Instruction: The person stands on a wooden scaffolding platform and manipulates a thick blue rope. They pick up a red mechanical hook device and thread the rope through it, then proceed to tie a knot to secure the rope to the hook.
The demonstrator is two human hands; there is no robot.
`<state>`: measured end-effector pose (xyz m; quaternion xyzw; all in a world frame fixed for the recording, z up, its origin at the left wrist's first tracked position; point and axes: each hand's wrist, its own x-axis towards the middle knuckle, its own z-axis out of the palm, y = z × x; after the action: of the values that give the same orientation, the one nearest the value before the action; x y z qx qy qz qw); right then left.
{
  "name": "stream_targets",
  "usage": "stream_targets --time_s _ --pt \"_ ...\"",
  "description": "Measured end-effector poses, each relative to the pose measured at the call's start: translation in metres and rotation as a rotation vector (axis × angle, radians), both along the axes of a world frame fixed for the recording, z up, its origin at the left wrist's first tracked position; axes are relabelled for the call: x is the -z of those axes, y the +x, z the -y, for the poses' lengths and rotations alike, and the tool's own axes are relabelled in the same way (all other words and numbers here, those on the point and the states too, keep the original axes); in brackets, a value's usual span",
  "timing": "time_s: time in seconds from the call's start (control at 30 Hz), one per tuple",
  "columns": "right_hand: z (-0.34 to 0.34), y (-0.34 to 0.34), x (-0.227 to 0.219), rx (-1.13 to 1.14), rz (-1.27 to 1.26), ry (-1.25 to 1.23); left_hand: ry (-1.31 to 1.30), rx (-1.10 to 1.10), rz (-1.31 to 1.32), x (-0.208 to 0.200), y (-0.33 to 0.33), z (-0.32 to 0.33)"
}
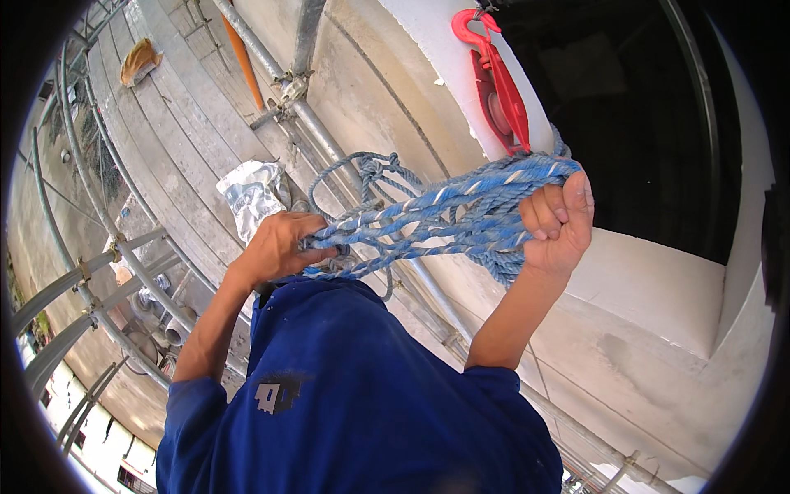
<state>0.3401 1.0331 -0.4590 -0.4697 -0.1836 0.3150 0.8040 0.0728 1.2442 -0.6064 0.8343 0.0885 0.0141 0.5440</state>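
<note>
A thick blue rope with white strands (436, 216) stretches in several loops between my two hands. My left hand (284, 243) is closed round the strands at the left end. On the right, my right hand (559, 222) grips the looped end, thumb up and fingers curled in. Just beyond that hand hangs a red pulley block (500, 95) with a hook at its top, against the white ledge. More bunched rope shows behind the strands, below the pulley. A knotted greyish-blue rope (380, 174) dangles near the scaffold pole behind my left hand.
Metal scaffold poles (321, 132) run past the wall beside me. To the left lie grey planks (177, 123) with a white crumpled bag (253, 198) and a tan bag (140, 62). Curved rails (103, 309) edge the left side. A dark window opening (625, 115) lies at the right.
</note>
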Motion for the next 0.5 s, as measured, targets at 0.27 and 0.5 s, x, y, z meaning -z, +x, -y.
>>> stream_targets --time_s 0.27,0.5 --pt "0.024 0.006 0.030 -0.653 0.038 -0.449 -0.829 -0.604 0.428 0.012 -0.022 -0.110" --pt "0.052 0.030 0.053 -0.231 -0.229 -0.053 -0.171 -0.029 -0.389 -0.039 -0.019 -0.137"
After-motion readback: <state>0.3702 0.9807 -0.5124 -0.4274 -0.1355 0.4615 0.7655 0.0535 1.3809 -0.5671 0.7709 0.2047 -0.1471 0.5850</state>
